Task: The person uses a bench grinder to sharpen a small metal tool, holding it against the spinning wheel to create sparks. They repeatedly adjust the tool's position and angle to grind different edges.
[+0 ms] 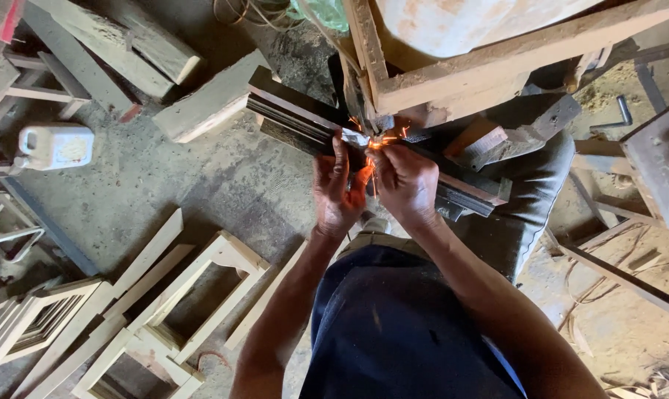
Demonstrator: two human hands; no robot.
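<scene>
Wooden bench frame (497, 59) spans twelve to two o'clock. Below it a dark moulded board (297, 118) runs from eleven toward three. Pale frames (201, 288) crowd the floor at eight, leaving little foot room. Left hand (336, 193) and right hand (406, 185), both closed, press a small metal blade (355, 137) at centre where sparks (382, 140) fly. In my judgement, steady light pressure, fingers back from the edge.

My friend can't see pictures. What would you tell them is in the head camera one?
Two bare hands, left hand and right hand, press a small shiny metal piece against something under a rough wooden frame, throwing orange sparks. Pale wooden frames and a white plastic jug lie on the dusty floor.
</scene>
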